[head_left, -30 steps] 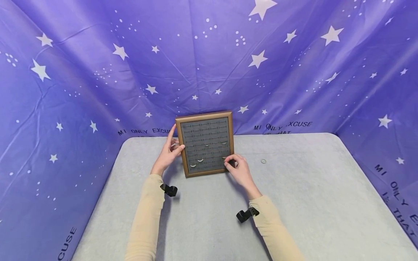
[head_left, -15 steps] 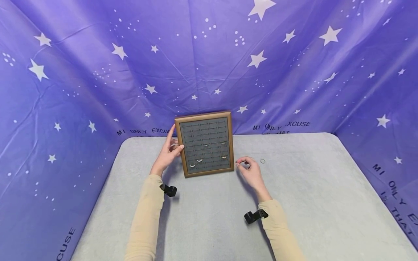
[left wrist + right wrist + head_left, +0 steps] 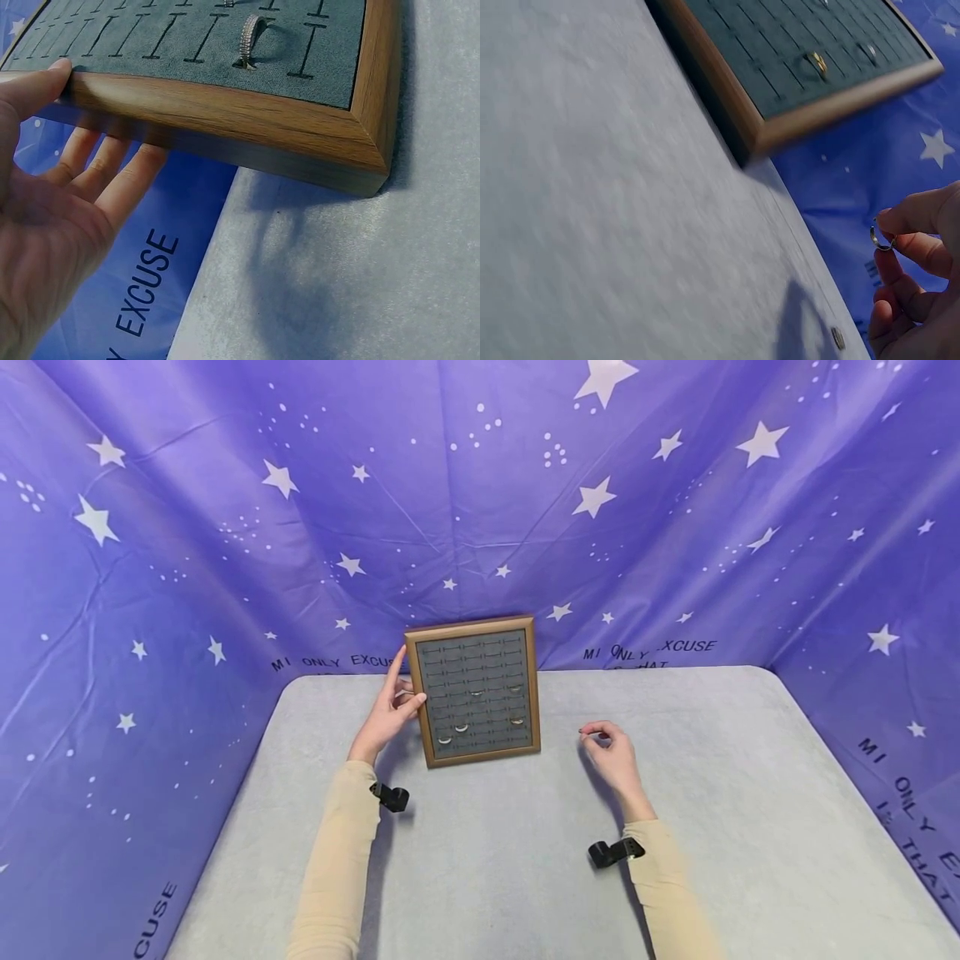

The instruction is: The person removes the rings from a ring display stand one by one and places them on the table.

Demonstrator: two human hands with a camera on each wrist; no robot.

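A wooden-framed ring display (image 3: 536,693) with a dark slotted pad (image 3: 480,668) stands tilted back on the table. Several rings sit in its slots, among them a silver ring (image 3: 250,41) by the left edge and a gold one (image 3: 819,64) toward the right. My left hand (image 3: 386,718) grips the display's left side, thumb on the front and fingers behind. Off to the right, my right hand (image 3: 615,760) pinches a small ring (image 3: 881,241) between thumb and fingertips, above the table and apart from the display. A second loose ring (image 3: 838,337) lies on the table below that hand.
The grey table (image 3: 480,860) reaches back to a purple star-printed cloth (image 3: 480,485), which hangs behind and at both sides. Each wrist carries a black camera, one on the left (image 3: 390,796) and one on the right (image 3: 615,852).
My right hand has left the display's lower right part and moved right with the pinched ring, now covering the loose ring in the head view. The left hand and display stay put.
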